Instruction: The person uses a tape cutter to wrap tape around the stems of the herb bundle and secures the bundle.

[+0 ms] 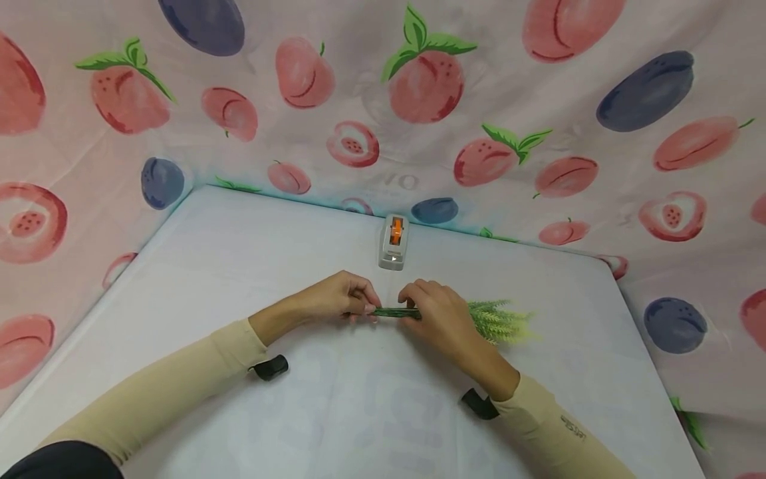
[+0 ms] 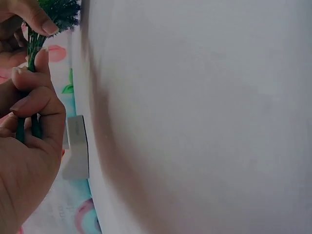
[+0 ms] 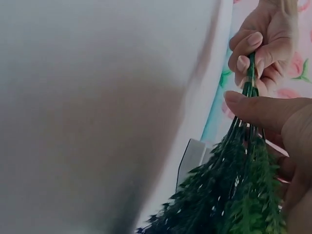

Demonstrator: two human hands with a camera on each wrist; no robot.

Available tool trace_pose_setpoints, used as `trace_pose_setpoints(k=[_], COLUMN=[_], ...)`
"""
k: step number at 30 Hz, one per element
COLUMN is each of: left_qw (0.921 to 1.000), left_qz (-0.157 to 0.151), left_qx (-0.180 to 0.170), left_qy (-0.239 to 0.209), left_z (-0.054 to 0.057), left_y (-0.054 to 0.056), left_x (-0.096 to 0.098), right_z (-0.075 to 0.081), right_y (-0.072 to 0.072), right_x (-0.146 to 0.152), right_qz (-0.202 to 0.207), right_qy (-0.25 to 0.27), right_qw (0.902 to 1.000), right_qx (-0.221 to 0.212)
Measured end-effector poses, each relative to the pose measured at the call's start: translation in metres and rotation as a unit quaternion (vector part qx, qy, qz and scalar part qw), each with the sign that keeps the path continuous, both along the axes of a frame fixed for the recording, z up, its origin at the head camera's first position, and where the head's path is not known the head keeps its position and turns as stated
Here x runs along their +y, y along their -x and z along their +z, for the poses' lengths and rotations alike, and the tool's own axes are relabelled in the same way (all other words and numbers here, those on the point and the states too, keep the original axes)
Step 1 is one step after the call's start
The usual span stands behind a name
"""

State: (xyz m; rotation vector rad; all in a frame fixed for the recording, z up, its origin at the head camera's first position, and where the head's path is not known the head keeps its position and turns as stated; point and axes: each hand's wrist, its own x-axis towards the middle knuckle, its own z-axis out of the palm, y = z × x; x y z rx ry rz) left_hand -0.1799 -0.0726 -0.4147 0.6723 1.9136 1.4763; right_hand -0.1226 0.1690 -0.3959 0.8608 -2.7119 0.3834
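Note:
A bunch of artificial greenery [image 1: 499, 322] is held sideways between the hands, its feathery leaves to the right and its thin dark stems [image 1: 395, 312] to the left. My left hand [image 1: 341, 296] pinches the stem ends with curled fingers. Nearer the leaves, my right hand [image 1: 445, 319] grips the bunch, its thumb lying across the stems in the right wrist view. A small pale band [image 3: 248, 79] shows around the stems between the two hands. Beyond the hands stands a grey tape dispenser [image 1: 393, 258] with an orange roll core [image 1: 396, 231].
A white-covered table [image 1: 287, 426] lies under the hands. Fruit-printed cloth [image 1: 359, 80] hangs behind and at both sides of it. Black straps [image 1: 479, 404] stick out at the wrists below the beige sleeves [image 1: 179, 372].

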Motion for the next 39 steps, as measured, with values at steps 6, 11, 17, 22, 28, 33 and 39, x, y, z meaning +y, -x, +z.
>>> trace_pose_setpoints(k=[6, 11, 17, 22, 28, 33, 39], left_qw=[0.9999, 0.9995, 0.9996, 0.9997, 1.0, 0.9996, 0.9985], left_qz=[-0.004, -0.004, -0.003, 0.0, 0.003, -0.004, -0.007], left_qx=[-0.012, -0.03, -0.029, -0.023, 0.0, 0.021, 0.041], left_qy=[-0.002, -0.003, -0.004, -0.001, 0.006, 0.018, 0.037], left_z=[-0.0018, -0.0008, -0.0034, -0.0046, -0.0046, -0.0052, -0.0031], left_y=[0.004, 0.0035, 0.0036, 0.0037, 0.0045, 0.0043, 0.0024], left_x=[-0.0012, 0.0002, -0.0002, -0.0019, -0.0021, -0.0006, -0.0005], right_z=[-0.0048, -0.008, -0.0077, -0.0071, -0.0049, -0.004, -0.0042], right_y=[0.0019, 0.0007, -0.0002, -0.0012, -0.0025, -0.0031, -0.0024], right_x=[0.0039, 0.0036, 0.0074, 0.0105, 0.0099, 0.0092, 0.0091], right_qz=[0.018, 0.026, 0.015, 0.014, 0.007, 0.003, -0.012], right_qy=[-0.035, -0.063, -0.039, -0.024, -0.016, -0.019, -0.014], right_qw=[0.9959, 0.9889, 0.994, 0.9975, 0.9995, 0.9998, 0.9998], right_qx=[0.082, 0.132, 0.101, 0.065, 0.027, 0.008, -0.006])
